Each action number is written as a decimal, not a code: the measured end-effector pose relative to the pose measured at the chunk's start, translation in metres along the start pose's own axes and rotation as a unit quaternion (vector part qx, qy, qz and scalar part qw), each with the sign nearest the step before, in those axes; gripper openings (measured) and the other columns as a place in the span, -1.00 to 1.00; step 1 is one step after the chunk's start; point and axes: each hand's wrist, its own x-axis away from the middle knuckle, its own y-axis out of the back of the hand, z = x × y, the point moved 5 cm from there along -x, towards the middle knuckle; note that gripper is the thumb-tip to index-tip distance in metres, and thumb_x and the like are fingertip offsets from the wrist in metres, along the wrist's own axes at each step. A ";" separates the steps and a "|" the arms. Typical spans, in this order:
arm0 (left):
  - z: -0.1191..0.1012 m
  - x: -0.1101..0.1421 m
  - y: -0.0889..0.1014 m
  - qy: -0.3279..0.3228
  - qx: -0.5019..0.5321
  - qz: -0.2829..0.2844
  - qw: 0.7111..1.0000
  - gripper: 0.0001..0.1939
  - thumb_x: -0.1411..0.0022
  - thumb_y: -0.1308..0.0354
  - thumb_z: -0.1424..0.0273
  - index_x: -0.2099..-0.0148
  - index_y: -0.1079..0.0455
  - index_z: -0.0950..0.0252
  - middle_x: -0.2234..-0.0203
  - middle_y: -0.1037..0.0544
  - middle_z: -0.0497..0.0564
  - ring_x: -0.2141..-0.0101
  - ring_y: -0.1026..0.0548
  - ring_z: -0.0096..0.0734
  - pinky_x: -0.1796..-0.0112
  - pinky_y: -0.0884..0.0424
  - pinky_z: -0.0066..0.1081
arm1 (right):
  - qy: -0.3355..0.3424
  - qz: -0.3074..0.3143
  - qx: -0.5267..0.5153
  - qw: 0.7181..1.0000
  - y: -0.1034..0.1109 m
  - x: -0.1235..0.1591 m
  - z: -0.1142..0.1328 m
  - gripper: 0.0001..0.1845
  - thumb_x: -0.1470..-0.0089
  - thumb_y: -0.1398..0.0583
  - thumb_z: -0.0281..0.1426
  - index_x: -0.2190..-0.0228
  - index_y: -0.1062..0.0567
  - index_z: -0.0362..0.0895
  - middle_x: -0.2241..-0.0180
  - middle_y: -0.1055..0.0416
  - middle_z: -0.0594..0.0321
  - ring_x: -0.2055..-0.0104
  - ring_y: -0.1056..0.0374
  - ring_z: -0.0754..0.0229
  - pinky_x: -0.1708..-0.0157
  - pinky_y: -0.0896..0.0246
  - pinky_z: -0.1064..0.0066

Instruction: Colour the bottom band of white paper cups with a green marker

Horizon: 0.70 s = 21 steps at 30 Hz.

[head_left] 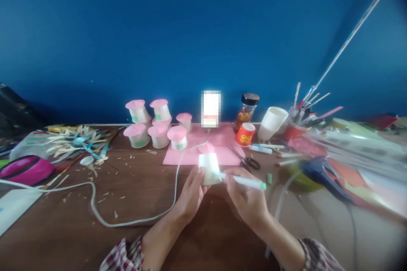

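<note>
On wooden table, left hand gripping white cup, right hand pen

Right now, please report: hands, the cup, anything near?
Left hand holds white paper cup. Right hand holds marker, tip on cup. Scissors and white cable close by.

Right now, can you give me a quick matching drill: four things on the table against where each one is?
Things:
1. white cup
2. marker
3. scissors
4. jar

Places:
A. by the wall, behind the red cup
B. in the right hand
C. on the table, right of the pink sheet
D. held by the left hand

Pairs: 1-D, 2-B, 3-C, 4-A
</note>
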 end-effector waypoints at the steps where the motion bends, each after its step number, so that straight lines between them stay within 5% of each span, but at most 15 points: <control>1: 0.000 0.000 0.000 0.000 -0.002 0.003 1.000 -0.69 -0.28 -0.05 0.19 -0.02 -0.37 0.16 -0.03 -0.47 0.05 -0.08 -0.35 -0.18 -0.13 -0.18 -0.17 | 0.004 0.001 0.004 1.000 0.000 0.000 0.000 -0.91 -0.12 -0.14 -0.44 0.36 -0.48 -0.14 0.46 -0.44 0.26 0.45 -0.38 0.24 0.42 -0.27 0.48; 21: -0.002 0.000 -0.002 0.003 -0.012 0.010 1.000 -0.71 -0.28 -0.05 0.21 -0.02 -0.36 0.12 -0.06 -0.45 0.03 -0.13 -0.30 -0.16 -0.12 -0.23 -0.17 | 0.009 -0.003 0.014 1.000 0.000 -0.002 0.002 -0.89 -0.13 -0.13 -0.43 0.37 -0.47 -0.13 0.48 -0.44 0.27 0.46 -0.38 0.24 0.41 -0.28 0.47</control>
